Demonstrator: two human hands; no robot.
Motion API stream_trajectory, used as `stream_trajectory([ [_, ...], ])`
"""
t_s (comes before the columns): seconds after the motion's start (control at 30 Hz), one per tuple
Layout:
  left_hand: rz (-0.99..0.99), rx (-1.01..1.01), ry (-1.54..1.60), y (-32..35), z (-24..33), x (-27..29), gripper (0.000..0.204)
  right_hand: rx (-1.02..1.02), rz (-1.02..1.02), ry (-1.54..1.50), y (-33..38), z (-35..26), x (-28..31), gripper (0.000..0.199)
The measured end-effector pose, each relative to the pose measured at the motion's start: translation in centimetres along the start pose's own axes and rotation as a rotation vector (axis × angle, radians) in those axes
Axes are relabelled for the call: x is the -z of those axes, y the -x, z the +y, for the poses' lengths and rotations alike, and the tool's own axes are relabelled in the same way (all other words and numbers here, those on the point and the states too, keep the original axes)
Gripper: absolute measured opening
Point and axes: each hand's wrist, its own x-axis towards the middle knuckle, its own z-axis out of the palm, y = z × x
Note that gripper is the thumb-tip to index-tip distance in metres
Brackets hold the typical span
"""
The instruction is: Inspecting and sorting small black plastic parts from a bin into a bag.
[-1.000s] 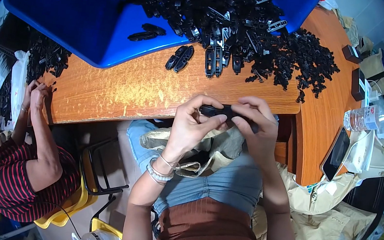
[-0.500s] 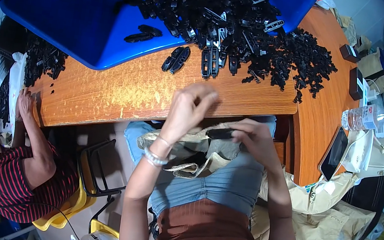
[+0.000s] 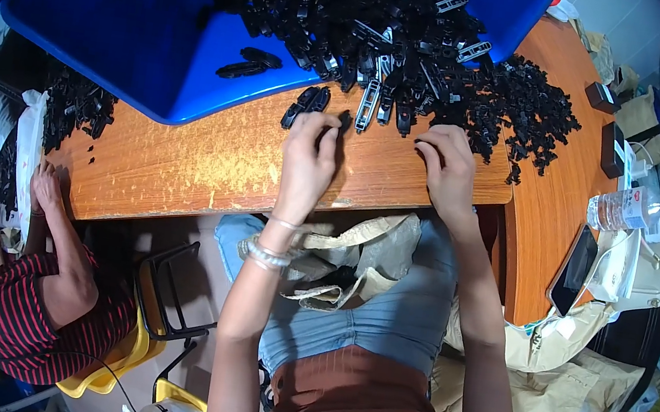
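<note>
Over the front of the table, my left hand is closed in a pinch on a small black oblong plastic part. To its right my right hand is closed too, thumb against forefinger, beside the heap of small black plastic pieces; a dark speck shows at its fingertips, too small to name. Two black oblong parts lie just past my left hand. Between the hands, several longer parts lie at the heap's edge, one with a silvery frame. An open paper bag rests on my lap.
A large blue bin lies tipped on the wooden table, black parts spilling from it. On the right are a plastic bottle and a phone. A co-worker in a striped shirt sits at the left.
My right hand has moved up from the paper bag to the heap, and the dark oblong part it held is gone from it. My left hand has shifted slightly left and now pinches a black part.
</note>
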Motion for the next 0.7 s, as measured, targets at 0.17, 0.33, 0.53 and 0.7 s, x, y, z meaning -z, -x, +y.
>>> stream_trajectory([
  [0.17, -0.187, 0.622, 1.058, 1.0, 2.7, 2.2, 0.016, -0.536, 0.065, -0.968, 0.1, -2.5, 0.0, 0.022],
  [0.33, -0.316, 0.536, 0.804, 1.8, 5.0, 2.9, 0.026, -0.612, -0.128, -1.044, 1.0, -4.1, 0.7, 0.021],
  [0.53, -0.309, 0.486, 0.775, 3.0, 6.1, 2.7, 0.024, -0.498, -0.047, -0.923, 1.3, -6.5, 1.0, 0.014],
  [0.7, -0.355, 0.489, 0.811, 3.2, 6.8, 2.8, 0.025, -0.281, -0.006, -0.650, 1.7, -8.0, 0.8, 0.012],
])
